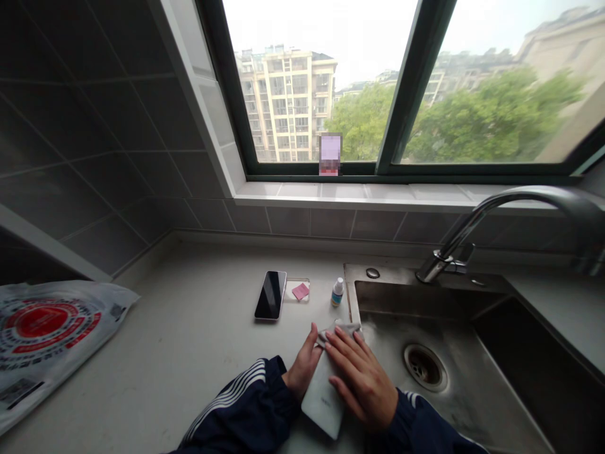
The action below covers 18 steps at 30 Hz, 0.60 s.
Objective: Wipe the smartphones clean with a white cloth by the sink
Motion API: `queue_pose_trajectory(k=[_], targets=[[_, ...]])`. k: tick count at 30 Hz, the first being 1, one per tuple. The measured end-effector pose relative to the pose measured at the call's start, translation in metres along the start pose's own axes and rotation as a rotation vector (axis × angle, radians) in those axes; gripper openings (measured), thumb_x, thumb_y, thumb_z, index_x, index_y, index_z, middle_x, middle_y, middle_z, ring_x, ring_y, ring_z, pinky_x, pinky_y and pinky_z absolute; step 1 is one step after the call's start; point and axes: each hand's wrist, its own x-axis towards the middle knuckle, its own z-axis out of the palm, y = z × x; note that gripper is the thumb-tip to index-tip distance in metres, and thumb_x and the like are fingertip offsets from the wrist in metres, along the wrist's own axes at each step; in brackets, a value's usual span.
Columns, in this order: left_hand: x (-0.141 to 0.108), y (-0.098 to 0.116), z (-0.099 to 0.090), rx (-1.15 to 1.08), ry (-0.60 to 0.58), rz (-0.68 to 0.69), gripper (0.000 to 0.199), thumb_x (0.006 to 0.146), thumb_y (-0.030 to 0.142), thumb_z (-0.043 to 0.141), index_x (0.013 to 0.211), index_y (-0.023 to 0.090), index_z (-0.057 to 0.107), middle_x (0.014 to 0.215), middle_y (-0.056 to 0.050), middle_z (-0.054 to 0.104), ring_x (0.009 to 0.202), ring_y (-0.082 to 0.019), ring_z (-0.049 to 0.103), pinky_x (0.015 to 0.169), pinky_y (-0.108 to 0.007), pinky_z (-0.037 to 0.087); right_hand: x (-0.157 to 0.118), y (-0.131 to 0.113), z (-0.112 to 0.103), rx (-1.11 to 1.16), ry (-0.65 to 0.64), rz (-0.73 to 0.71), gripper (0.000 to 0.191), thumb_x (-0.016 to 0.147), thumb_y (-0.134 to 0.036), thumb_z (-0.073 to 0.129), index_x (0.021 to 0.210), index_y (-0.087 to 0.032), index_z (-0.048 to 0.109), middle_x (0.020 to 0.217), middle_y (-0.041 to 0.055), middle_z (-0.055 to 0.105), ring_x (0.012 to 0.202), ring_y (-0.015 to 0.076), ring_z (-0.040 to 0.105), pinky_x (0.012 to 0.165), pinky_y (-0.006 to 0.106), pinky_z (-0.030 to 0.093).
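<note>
A pale phone (324, 398), back side up and tilted, lies between my hands near the sink's left edge. My left hand (304, 366) grips its left side, thumb up. Across its upper end, my right hand (362, 375) presses a grey cloth (350, 328) with the fingers laid over it. A black-screened phone (271, 295) rests on the counter, beside a clear case (297, 299) with a pink paper (300, 291) on it. The small white-capped bottle (337, 292) stands upright by the sink.
To the right is a steel sink (392, 353) with a drain and a curved faucet (460, 236). A white plastic bag (51, 340) with red print lies at the left on the counter (189, 353). Behind are a tiled sill (293, 190) and a window.
</note>
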Motion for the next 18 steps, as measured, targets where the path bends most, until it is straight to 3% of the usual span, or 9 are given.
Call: queue_pose_trajectory(k=[6, 9, 12, 18], targets=[[0.0017, -0.0012, -0.003, 0.071, -0.086, -0.026, 0.075, 0.088, 0.068, 0.031, 0.129, 0.01, 0.056, 0.119, -0.016, 0.064, 0.121, -0.028, 0.053, 0.108, -0.039, 0.029, -0.0022, 0.0045, 0.0021, -0.031, 0.023, 0.068, 0.056, 0.093, -0.027, 0.049, 0.146, -0.013, 0.036, 0.155, 0.0141, 0.027, 0.142, 0.0342, 0.024, 0.109, 0.053, 0.035], [0.0019, -0.0019, -0.0041, 0.111, -0.063, -0.018, 0.073, 0.09, 0.066, 0.027, 0.126, 0.011, 0.058, 0.117, -0.014, 0.066, 0.119, -0.026, 0.054, 0.107, -0.037, 0.029, -0.0036, 0.004, 0.0012, 0.002, 0.075, 0.063, 0.054, 0.093, -0.025, 0.05, 0.144, -0.013, 0.039, 0.156, 0.0144, 0.024, 0.142, 0.0343, 0.024, 0.109, 0.052, 0.035], [0.0023, -0.0031, -0.0075, 0.137, -0.03, -0.04, 0.073, 0.09, 0.067, 0.026, 0.126, 0.012, 0.058, 0.115, -0.012, 0.067, 0.118, -0.025, 0.055, 0.106, -0.035, 0.029, -0.0045, 0.0044, 0.0012, 0.035, 0.116, 0.078, 0.055, 0.092, -0.021, 0.05, 0.145, -0.011, 0.037, 0.155, 0.015, 0.026, 0.142, 0.0335, 0.025, 0.11, 0.051, 0.036], [0.0018, -0.0018, -0.0069, 0.102, -0.08, -0.029, 0.074, 0.088, 0.068, 0.03, 0.13, 0.014, 0.055, 0.117, -0.013, 0.066, 0.118, -0.024, 0.056, 0.107, -0.034, 0.03, -0.0045, 0.0088, 0.0051, 0.017, 0.143, 0.113, 0.057, 0.092, -0.017, 0.048, 0.147, -0.014, 0.034, 0.15, 0.0129, 0.037, 0.141, 0.0305, 0.029, 0.109, 0.051, 0.038]])
